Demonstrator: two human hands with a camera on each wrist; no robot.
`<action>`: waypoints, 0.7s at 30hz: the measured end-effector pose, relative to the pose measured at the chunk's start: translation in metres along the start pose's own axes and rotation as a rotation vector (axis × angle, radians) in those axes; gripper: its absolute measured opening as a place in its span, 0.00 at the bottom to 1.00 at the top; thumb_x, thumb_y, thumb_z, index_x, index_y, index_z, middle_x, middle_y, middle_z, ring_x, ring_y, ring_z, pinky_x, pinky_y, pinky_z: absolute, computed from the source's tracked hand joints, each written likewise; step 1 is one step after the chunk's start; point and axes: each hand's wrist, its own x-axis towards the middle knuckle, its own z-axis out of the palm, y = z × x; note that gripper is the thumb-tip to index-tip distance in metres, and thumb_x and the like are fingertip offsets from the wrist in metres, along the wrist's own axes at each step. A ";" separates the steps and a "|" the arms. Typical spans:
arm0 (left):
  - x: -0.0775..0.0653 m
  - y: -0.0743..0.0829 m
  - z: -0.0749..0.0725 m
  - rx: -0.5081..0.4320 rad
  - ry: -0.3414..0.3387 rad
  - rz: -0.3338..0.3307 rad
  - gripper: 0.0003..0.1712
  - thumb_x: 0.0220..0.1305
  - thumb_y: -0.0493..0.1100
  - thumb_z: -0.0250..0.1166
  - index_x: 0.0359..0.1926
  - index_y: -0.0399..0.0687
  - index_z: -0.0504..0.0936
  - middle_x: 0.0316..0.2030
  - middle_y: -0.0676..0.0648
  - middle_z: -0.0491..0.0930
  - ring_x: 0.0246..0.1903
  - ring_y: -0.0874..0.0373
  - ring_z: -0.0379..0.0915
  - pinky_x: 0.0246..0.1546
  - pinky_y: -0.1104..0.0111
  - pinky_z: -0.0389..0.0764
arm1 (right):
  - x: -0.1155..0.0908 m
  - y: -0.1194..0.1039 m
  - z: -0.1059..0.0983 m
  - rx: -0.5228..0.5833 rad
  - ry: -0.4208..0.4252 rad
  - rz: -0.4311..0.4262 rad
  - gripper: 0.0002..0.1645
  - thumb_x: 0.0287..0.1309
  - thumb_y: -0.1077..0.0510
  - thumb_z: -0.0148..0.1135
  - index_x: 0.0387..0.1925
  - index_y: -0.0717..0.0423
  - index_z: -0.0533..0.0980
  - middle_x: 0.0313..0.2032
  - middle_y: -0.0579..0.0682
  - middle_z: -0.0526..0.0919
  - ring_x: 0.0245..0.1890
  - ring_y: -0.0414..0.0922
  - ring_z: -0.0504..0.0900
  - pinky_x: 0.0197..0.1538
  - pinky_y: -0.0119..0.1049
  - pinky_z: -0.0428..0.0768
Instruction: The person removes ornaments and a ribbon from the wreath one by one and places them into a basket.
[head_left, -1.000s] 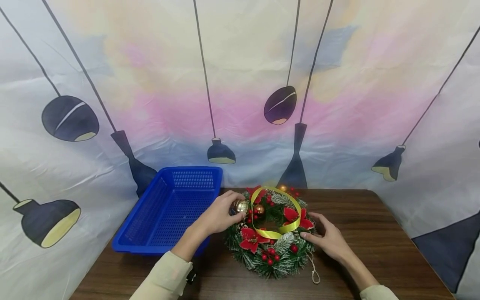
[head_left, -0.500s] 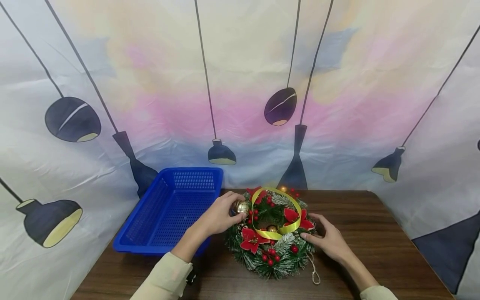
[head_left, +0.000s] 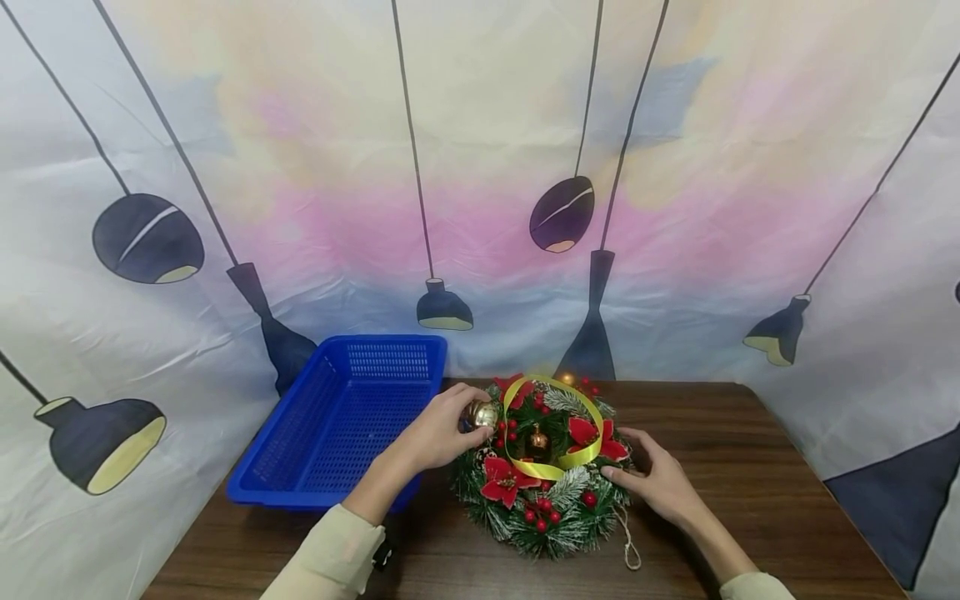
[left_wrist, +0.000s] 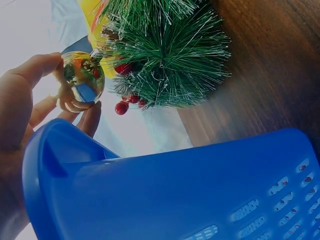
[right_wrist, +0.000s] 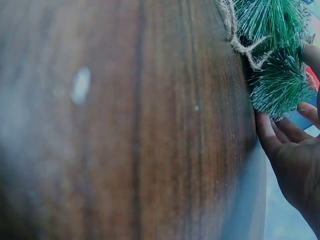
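Observation:
A green Christmas wreath (head_left: 487,508) with red poinsettias, red berries and frosted sprigs lies on the table. My left hand (head_left: 441,427) pinches a shiny gold bauble (left_wrist: 82,87) between thumb and fingers at the wreath's left side. My right hand (head_left: 663,479) holds the right edge of the wreath, thumb on top, fingers curled around the outer needles, as the right wrist view shows. Inside the ring sits a second, copper-gold bauble (head_left: 537,442). Around it a yellow ribbon loop (head_left: 517,387) rests on top of the wreath. From the lower right edge hangs a twine loop (head_left: 632,554).
A blue perforated plastic basket (head_left: 247,492) stands left of the wreath, under my left forearm. Its wall fills the lower part of the left wrist view. The brown wooden table (head_left: 772,500) ends at a printed fabric backdrop (head_left: 480,125) behind.
The copper-gold bauble has moved from beside the left berries down into the middle of the ring, and has turned upright. Both hands have stayed in place.

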 end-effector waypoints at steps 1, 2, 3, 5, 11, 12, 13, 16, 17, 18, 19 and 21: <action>0.000 0.000 0.000 -0.001 0.000 0.001 0.26 0.72 0.49 0.72 0.66 0.47 0.80 0.61 0.46 0.79 0.54 0.51 0.79 0.52 0.53 0.82 | 0.000 0.000 0.000 0.000 0.001 -0.001 0.48 0.64 0.39 0.75 0.76 0.53 0.67 0.72 0.63 0.71 0.72 0.66 0.70 0.66 0.66 0.74; 0.000 0.000 0.000 -0.001 -0.001 0.002 0.26 0.72 0.49 0.71 0.66 0.47 0.80 0.61 0.46 0.79 0.54 0.51 0.79 0.51 0.53 0.82 | 0.000 0.000 0.000 0.002 0.000 -0.002 0.48 0.64 0.39 0.75 0.76 0.53 0.67 0.72 0.63 0.71 0.71 0.66 0.70 0.66 0.66 0.74; 0.000 0.000 0.000 -0.001 -0.001 0.002 0.26 0.73 0.49 0.71 0.66 0.46 0.80 0.61 0.46 0.79 0.53 0.51 0.79 0.51 0.53 0.82 | 0.000 0.000 0.000 0.004 0.000 -0.002 0.47 0.64 0.39 0.75 0.76 0.53 0.67 0.72 0.63 0.72 0.71 0.65 0.71 0.66 0.66 0.74; 0.000 0.000 0.001 0.001 0.000 0.005 0.25 0.73 0.49 0.71 0.66 0.46 0.80 0.60 0.46 0.79 0.52 0.52 0.79 0.50 0.54 0.82 | 0.000 0.000 0.000 0.007 0.000 -0.005 0.47 0.64 0.39 0.75 0.76 0.53 0.67 0.72 0.63 0.72 0.71 0.65 0.71 0.66 0.65 0.75; 0.000 -0.001 0.002 0.013 0.024 0.018 0.25 0.72 0.50 0.72 0.65 0.48 0.81 0.58 0.49 0.79 0.46 0.58 0.77 0.45 0.59 0.82 | 0.000 0.001 0.000 0.014 0.000 -0.007 0.47 0.64 0.40 0.75 0.76 0.53 0.67 0.71 0.63 0.73 0.71 0.64 0.72 0.66 0.64 0.75; 0.001 -0.001 0.002 0.011 0.031 0.019 0.25 0.72 0.51 0.72 0.65 0.48 0.81 0.58 0.49 0.80 0.46 0.59 0.77 0.45 0.60 0.82 | 0.000 0.001 0.000 0.013 0.000 -0.005 0.47 0.64 0.40 0.75 0.76 0.53 0.67 0.71 0.63 0.73 0.71 0.64 0.72 0.66 0.64 0.75; 0.001 -0.001 0.001 0.007 0.039 0.019 0.25 0.71 0.51 0.73 0.64 0.49 0.81 0.58 0.50 0.80 0.46 0.59 0.77 0.45 0.60 0.82 | 0.000 0.001 0.000 0.010 -0.001 -0.003 0.47 0.64 0.39 0.75 0.76 0.53 0.67 0.72 0.63 0.73 0.71 0.64 0.72 0.66 0.64 0.75; 0.001 0.001 -0.001 -0.017 0.061 0.016 0.26 0.71 0.51 0.73 0.64 0.49 0.81 0.58 0.50 0.80 0.47 0.60 0.78 0.47 0.60 0.83 | 0.000 0.000 0.000 0.006 -0.004 0.004 0.47 0.65 0.39 0.74 0.76 0.53 0.66 0.72 0.63 0.72 0.70 0.64 0.72 0.65 0.63 0.76; 0.002 0.001 -0.002 -0.026 0.067 0.015 0.26 0.71 0.52 0.73 0.64 0.48 0.82 0.58 0.50 0.80 0.47 0.59 0.78 0.47 0.60 0.83 | 0.000 0.000 0.000 0.006 -0.005 0.006 0.48 0.65 0.39 0.74 0.77 0.53 0.66 0.72 0.63 0.72 0.70 0.64 0.72 0.64 0.63 0.77; 0.002 0.002 -0.002 -0.041 0.071 0.016 0.26 0.70 0.52 0.73 0.64 0.47 0.82 0.57 0.50 0.80 0.48 0.59 0.79 0.48 0.61 0.84 | 0.000 0.000 0.000 0.006 -0.007 0.007 0.48 0.65 0.39 0.74 0.77 0.53 0.66 0.72 0.63 0.71 0.70 0.65 0.72 0.64 0.63 0.77; 0.002 0.002 -0.003 -0.056 0.076 0.016 0.27 0.70 0.52 0.74 0.64 0.47 0.82 0.57 0.50 0.80 0.48 0.59 0.79 0.48 0.61 0.85 | 0.000 0.000 0.000 0.006 -0.009 0.007 0.48 0.65 0.39 0.74 0.77 0.53 0.66 0.72 0.63 0.71 0.70 0.65 0.72 0.64 0.63 0.77; 0.003 0.003 -0.005 -0.088 0.082 0.013 0.26 0.70 0.52 0.74 0.64 0.47 0.82 0.56 0.51 0.81 0.48 0.60 0.80 0.49 0.63 0.85 | 0.000 0.000 -0.001 0.002 -0.009 0.007 0.48 0.65 0.39 0.74 0.77 0.53 0.66 0.73 0.63 0.71 0.71 0.65 0.72 0.64 0.63 0.77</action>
